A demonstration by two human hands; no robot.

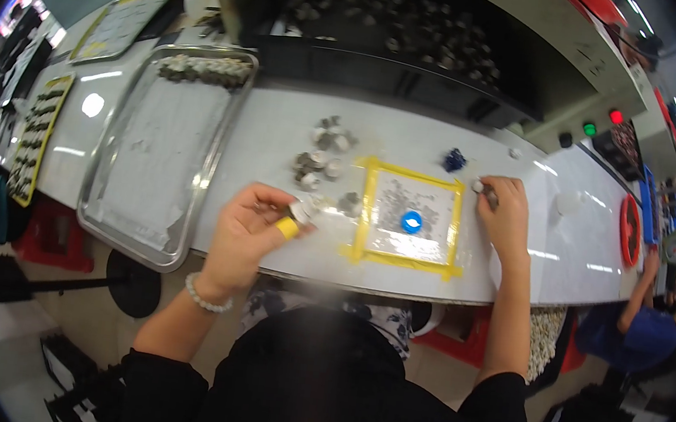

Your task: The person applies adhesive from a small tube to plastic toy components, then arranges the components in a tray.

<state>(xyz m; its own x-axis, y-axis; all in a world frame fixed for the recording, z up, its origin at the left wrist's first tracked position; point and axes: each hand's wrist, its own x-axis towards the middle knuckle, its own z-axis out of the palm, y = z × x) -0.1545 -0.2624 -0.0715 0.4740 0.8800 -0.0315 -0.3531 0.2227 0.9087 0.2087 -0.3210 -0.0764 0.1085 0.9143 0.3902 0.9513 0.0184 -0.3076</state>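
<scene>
My left hand (239, 237) pinches a small whitish cylindrical part (302, 209) between thumb and fingers; a band of yellow tape wraps the thumb. At the right, my right hand (507, 218) has its fingers closed on a small dark part with a pale round end (478, 186), just above the table. Between the hands, yellow tape (367, 214) frames a rectangle strewn with tiny grey pieces (398, 194). A round blue cap-like thing (412, 222) sits inside that frame. Beyond my left hand lie loose clusters of white-and-dark cylindrical parts (311, 170).
A metal tray (91, 198) at the left holds a packed row of similar parts (204, 69) at its far end. Behind the table's back edge stands a dark bin (419, 87) full of parts. A small dark blue heap (455, 159) lies past the frame. At far right sits another person (633, 332).
</scene>
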